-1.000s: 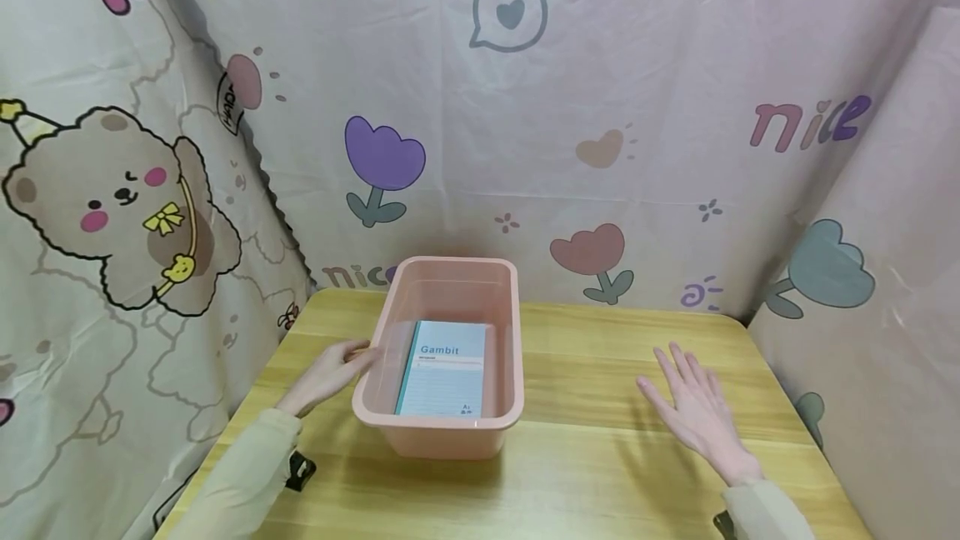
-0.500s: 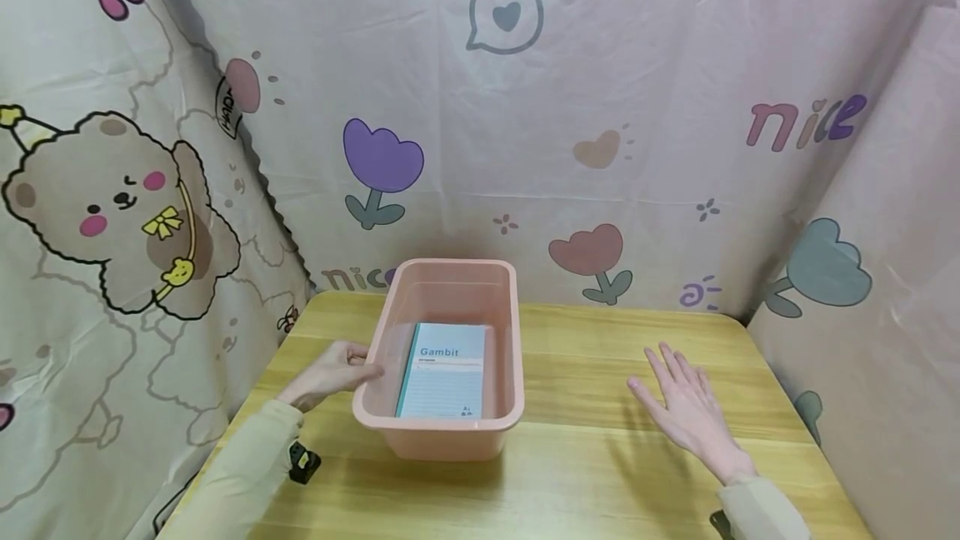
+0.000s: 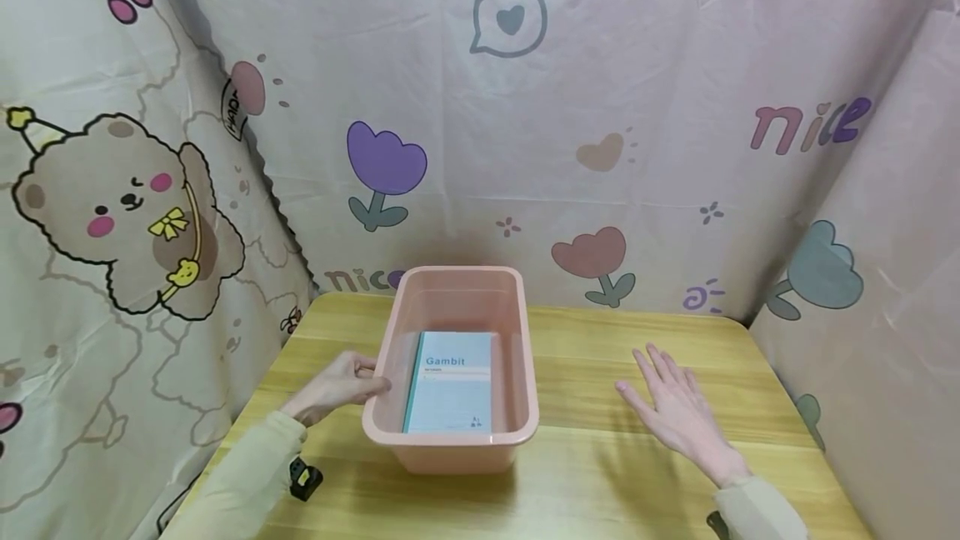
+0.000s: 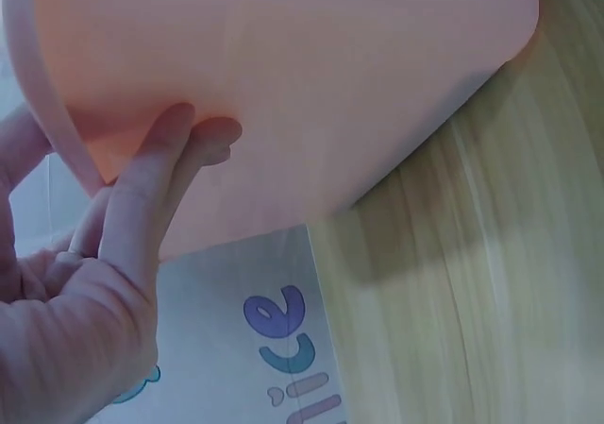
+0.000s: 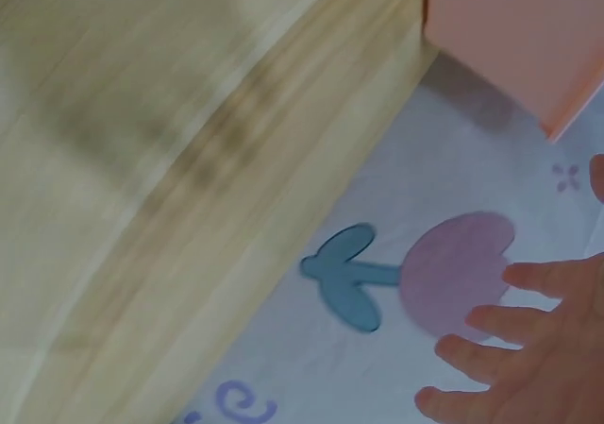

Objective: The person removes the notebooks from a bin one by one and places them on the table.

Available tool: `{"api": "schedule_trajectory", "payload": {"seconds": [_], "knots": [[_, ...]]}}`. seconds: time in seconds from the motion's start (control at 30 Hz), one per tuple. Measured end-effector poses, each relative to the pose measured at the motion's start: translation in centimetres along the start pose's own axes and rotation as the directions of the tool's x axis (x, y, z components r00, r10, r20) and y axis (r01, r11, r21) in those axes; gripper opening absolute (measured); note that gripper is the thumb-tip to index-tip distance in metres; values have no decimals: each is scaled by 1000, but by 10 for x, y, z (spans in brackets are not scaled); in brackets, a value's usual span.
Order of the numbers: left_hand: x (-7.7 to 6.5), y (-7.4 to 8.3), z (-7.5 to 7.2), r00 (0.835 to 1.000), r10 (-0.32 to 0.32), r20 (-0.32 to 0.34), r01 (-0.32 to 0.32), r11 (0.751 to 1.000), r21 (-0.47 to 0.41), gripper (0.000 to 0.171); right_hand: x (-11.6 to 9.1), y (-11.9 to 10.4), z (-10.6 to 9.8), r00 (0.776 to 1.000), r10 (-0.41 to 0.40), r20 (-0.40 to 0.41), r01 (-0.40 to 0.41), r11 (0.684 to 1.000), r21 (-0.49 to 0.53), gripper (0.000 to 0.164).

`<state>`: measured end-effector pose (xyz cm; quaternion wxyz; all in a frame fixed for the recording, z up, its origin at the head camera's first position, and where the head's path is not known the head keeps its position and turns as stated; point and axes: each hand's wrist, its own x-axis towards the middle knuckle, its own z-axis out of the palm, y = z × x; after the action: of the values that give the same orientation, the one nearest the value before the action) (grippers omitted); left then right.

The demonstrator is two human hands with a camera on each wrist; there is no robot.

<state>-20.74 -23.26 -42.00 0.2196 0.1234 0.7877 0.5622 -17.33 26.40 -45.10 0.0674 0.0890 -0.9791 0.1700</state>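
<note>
A pink plastic bin (image 3: 459, 458) stands on the wooden table, left of the middle in the head view. Flat inside it lies a pale blue notebook (image 3: 456, 394) with "Gambit" on its cover. My left hand (image 3: 339, 386) grips the bin's left rim, thumb over the inside. In the left wrist view, fingers (image 4: 142, 188) of that hand press against the bin's outer wall (image 4: 330, 93) under the rim. My right hand (image 3: 678, 419) is held over the table to the right, fingers straight and spread, holding nothing. The right wrist view shows it apart from the bin (image 5: 510, 46).
The wooden table (image 3: 592, 473) reaches back to a printed curtain (image 3: 480, 123) with flowers and lettering. More curtain hangs on the left (image 3: 247, 357) and the right. A small black wrist device (image 3: 304, 478) sits at the left sleeve.
The bin, with the notebook in it, has shifted slightly right and nearer to me along with my left hand, whose thumb has come over the rim. My right hand has drifted left.
</note>
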Motion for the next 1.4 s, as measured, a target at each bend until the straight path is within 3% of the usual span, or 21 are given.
{"api": "schedule_trajectory", "payload": {"seconds": [0.37,0.77,1.1,1.4], "knots": [[-8,1,17,1000,18,7,-18,1000,-18,49,16,-50,-9,995,-94,45,94,996,10,80],[-11,7,32,1000,-12,2,12,1000,-4,48,33,-91,-23,979,-158,131,157,987,21,83],[-15,9,38,1000,-9,24,10,1000,-18,48,58,-130,-32,946,-231,228,234,972,16,82],[-18,9,44,1000,3,22,-3,1000,-24,46,78,-166,-35,913,-239,330,247,969,19,82]]}}
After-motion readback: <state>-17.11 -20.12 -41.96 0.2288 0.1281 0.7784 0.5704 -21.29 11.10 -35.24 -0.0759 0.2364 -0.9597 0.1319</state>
